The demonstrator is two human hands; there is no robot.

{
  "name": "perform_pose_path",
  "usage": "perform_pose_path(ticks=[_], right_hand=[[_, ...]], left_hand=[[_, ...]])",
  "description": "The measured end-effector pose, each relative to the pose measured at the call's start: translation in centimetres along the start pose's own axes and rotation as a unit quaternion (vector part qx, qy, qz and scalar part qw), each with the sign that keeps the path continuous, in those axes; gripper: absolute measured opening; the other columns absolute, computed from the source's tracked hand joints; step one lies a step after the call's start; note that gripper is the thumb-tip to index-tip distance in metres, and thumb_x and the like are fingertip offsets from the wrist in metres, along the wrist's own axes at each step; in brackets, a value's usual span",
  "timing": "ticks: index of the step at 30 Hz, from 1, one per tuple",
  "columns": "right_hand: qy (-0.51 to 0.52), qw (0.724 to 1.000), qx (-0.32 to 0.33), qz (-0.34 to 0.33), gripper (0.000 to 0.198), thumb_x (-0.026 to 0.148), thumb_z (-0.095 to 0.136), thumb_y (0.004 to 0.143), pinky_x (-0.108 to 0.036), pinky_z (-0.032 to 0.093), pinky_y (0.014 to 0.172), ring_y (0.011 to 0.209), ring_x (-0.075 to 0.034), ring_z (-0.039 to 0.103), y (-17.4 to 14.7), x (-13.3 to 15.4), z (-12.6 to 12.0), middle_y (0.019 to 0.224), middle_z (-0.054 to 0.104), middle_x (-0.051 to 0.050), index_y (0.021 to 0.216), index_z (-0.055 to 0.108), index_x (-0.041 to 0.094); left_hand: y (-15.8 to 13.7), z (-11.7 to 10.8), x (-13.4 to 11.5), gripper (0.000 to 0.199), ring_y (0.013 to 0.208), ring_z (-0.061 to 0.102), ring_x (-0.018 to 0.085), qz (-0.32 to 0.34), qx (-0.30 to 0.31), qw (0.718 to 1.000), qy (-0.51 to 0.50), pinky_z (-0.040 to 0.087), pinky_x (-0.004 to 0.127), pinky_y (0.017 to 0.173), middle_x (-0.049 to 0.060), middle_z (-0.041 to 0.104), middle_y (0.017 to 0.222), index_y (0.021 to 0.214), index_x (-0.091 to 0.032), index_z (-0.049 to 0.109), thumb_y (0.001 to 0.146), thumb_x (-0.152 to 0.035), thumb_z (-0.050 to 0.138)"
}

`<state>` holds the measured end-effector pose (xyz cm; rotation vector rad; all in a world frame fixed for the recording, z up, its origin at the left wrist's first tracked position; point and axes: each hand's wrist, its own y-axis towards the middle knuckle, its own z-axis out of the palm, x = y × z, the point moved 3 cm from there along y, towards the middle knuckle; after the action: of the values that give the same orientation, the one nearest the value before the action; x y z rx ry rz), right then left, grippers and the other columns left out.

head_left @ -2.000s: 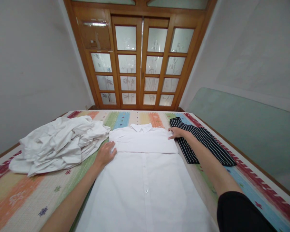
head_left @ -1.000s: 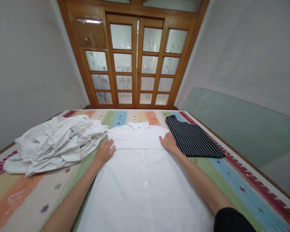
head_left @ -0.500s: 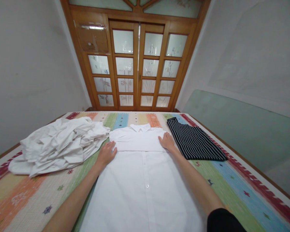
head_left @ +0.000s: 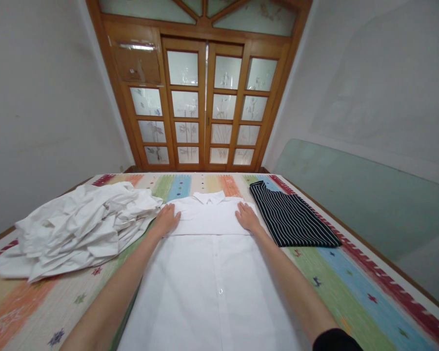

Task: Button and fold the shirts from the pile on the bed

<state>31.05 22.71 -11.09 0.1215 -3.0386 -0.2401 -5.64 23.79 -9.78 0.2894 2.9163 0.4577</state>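
Under inspection: a white shirt (head_left: pixel 215 312), front uppermost, laid flat on a multicoloured striped cover (head_left: pixel 338 287). Bears a pointed collar (head_left: pixel 209 197) at the far end, toward the wooden doors (head_left: pixel 202 109) beyond the shirt. Shows, just below the collar, a crosswise layer of white cloth with a straight near edge, and nearer still a central placket with one button (head_left: pixel 220 291) plainly visible. Runs out of view at the near end. On the shirt's upper left corner, the left hand (head_left: pixel 169 219), palm down, fingers extended and slightly parted, resting on the crosswise layer. On the upper right corner, the right hand (head_left: pixel 247 216), likewise palm down and outstretched, resting on the same layer. Both hands flat against the cloth rather than curled round it; cannot tell of any pinch beneath the palms. Left of the shirt, near its shoulder, a crumpled heap of white cloth (head_left: pixel 82 229); cannot confirm contact. Right of the shirt, just beside the upper part, a black garment with white stripes (head_left: pixel 294 217), lying flat. Farther right of the shirt, past the cover, a pale green panel (head_left: pixel 358 190) along the wall (head_left: pixel 369 73).
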Motion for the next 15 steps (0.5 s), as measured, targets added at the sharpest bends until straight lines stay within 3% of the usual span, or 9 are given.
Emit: perform_pose_path(ticks=[6, 11, 15], right_hand=[[0.019, 0.997, 0.006, 0.078, 0.067, 0.043, 0.032, 0.096, -0.039, 0.016, 0.117, 0.145, -0.029, 0.023, -0.2, -0.3, 0.0, 0.155, 0.028, -0.021, 0.147, 0.030, 0.000], [0.028, 0.994, 0.007, 0.101, 0.071, 0.044, 0.032, 0.095, -0.038, 0.016, 0.117, 0.144, -0.030, 0.023, -0.2, -0.1, -0.2, 0.154, 0.027, -0.024, 0.146, 0.028, -0.006], [0.006, 0.997, -0.020, 0.073, 0.061, 0.033, 0.032, 0.096, -0.041, 0.018, 0.116, 0.142, -0.030, 0.028, -0.4, 0.3, -0.7, 0.150, 0.034, -0.026, 0.142, 0.036, -0.008]], left_hand=[[0.2, 2.2, 0.8, 0.056, 0.133, 0.044, 0.034, -0.016, -0.005, 1.000, 0.015, 0.036, 0.049, 0.106, 0.023, 0.049, 0.141, 0.130, -0.008, 0.051, 0.092, -0.046, 0.037], [-0.3, 1.4, 0.3, 0.057, 0.137, 0.037, 0.039, -0.048, 0.022, 0.998, 0.020, 0.038, 0.055, 0.104, 0.022, 0.044, 0.146, 0.134, -0.009, 0.050, 0.093, -0.046, 0.037], [-0.7, 0.2, -1.6, 0.046, 0.134, 0.040, 0.040, 0.014, -0.022, 0.997, 0.067, 0.035, 0.058, 0.106, 0.027, 0.051, 0.137, 0.126, -0.003, 0.056, 0.094, -0.029, 0.037]])
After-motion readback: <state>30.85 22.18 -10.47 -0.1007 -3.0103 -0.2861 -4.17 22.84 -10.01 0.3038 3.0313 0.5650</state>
